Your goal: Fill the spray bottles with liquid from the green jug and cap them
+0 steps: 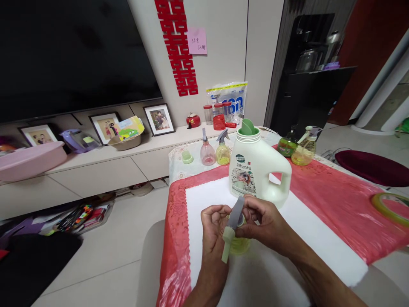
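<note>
Small yellow-green spray bottle held upright just above white sheet on tabletop, near front edge. Left hand curled around bottle body. Right hand pinching grey trigger sprayer head at bottle neck; dip tube hangs outside bottle. White detergent jug just behind hands, green cap resting in its mouth. Four spray bottles stand farther back.

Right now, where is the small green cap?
The small green cap stands at the table's far left edge, left of the pink spray bottle.
</note>
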### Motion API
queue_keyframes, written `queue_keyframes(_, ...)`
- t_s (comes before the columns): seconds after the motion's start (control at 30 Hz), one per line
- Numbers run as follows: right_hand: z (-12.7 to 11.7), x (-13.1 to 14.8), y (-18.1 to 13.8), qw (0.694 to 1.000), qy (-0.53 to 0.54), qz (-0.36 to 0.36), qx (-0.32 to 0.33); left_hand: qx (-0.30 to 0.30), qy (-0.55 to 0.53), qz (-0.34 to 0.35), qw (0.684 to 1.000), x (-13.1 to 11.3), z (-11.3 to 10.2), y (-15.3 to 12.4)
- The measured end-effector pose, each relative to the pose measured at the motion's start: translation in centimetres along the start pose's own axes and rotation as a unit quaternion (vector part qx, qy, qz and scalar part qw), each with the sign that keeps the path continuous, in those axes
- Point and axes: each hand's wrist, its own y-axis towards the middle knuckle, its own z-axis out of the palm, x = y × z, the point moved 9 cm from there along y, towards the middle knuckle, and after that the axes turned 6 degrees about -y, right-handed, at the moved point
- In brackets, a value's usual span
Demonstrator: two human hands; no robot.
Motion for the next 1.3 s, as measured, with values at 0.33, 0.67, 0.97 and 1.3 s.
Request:
queue_keyframes(0.33, -0.1, 0.7, -0.2, 0.997, 0.014, -0.022, 0.074, 0.022, -0.006, 0.015, 1.000, 0.0, 0.0, 0.1)
queue_keyframes(0.67, 0.0, 0.3, -0.1, 1.000, 0.015, 0.000, 0.026, 0.049, -0.059, -0.064, 0.995, 2.7, -0.2, 0.1)
queue_keyframes(0.97, -0.3, 0.5, -0.1, 0.999, 0.015, -0.028, 0.019, 0.054, -0.098, -0.053, 0.992, 1.6, 1.1, 0.2)
queue_keyframes(1.3, -0.6, 1.0, -0.2, 0.998, 0.009, -0.054, 0.025, 0.181, -0.010, -0.103, 0.978, 1.0, 1.0, 0.5)
